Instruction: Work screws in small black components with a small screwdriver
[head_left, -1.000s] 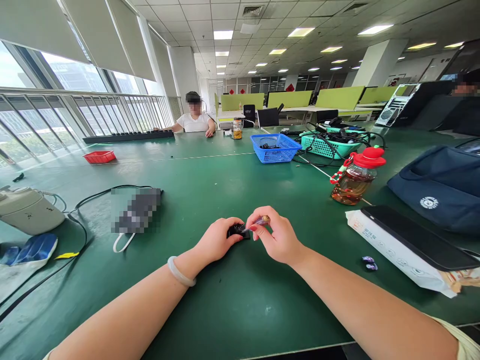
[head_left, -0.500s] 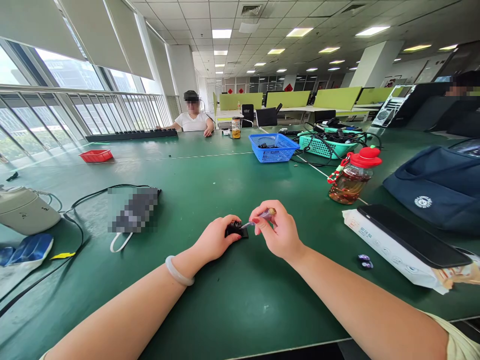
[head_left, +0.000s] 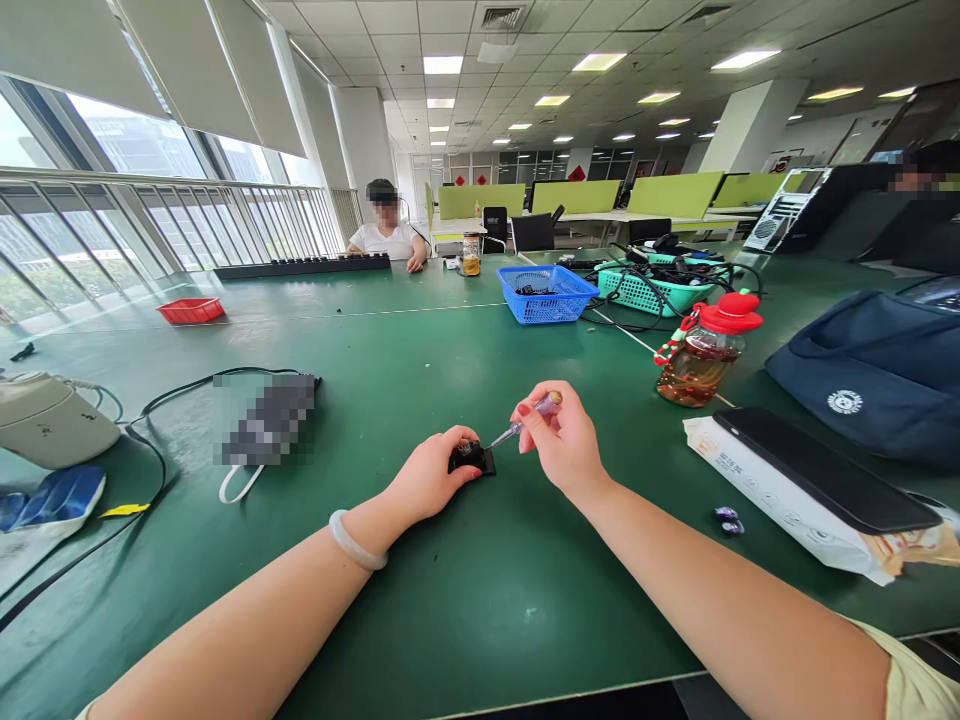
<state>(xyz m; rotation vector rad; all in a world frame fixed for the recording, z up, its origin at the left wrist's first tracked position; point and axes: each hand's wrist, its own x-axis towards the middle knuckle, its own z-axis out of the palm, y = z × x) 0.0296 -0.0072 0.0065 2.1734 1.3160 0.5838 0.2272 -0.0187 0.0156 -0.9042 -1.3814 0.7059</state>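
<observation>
A small black device part (head_left: 484, 461) rests on the green table, partly covered by my fingers; its exact kind I cannot make out. My left hand (head_left: 433, 470) is closed around its left side, thumb in front and fingers behind. In my right hand (head_left: 561, 440) is a screwdriver (head_left: 519, 430) with a clear purplish handle, held slantwise between thumb and fingers. Its thin shaft points down and left, the tip at the right edge of the black part. Whether the tip touches it I cannot tell.
Right of my arm stand a red-lidded bottle (head_left: 705, 355), a wipes pack (head_left: 780, 500) under a black case (head_left: 825, 470), and a navy bag (head_left: 870, 370). Blue (head_left: 547, 310) and teal baskets (head_left: 652, 292) lie ahead. Leftward are a cabled dark box (head_left: 270, 420) and a red tray (head_left: 191, 311).
My right hand has drawn slightly up and right with the screwdriver, its tip moving off toward the part's edge. My left hand stays on the part. Across the table, the long black bar has shifted right.
</observation>
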